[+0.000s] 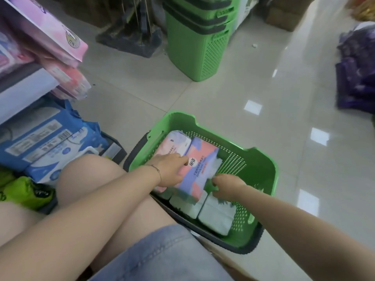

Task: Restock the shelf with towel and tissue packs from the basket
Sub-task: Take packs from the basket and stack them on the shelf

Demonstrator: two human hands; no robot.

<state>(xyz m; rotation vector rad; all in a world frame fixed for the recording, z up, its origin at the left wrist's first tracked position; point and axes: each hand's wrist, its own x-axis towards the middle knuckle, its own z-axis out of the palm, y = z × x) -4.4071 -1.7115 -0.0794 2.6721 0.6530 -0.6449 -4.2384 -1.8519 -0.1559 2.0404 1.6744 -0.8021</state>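
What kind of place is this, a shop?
Most likely a shop aisle. A shelf holds packaged goods, green shopping baskets are stacked on the tiled floor, and another green basket holds a pink-and-purple pack and others for restocking.

Legible print, head view.

1. Pink-and-purple towel pack: a white tab label sits just past the fingers of the left hand. It carries two bold dark Chinese characters, not resolved. From the label toward the right hand run one line of small Chinese characters and one line of Latin capitals. The capitals read roughly "COTTON SOFT TOWEL", but they are blurred, so confidence is low.
2. Neighbouring pink pack, just beyond the left fingers: single digit "8" near its far end.
3. Pink box, far up and left of both hands' fingers: round emblem with a large "2".
4. Blue packs, left of the left fingers: white barcode labels and print, too small to read.
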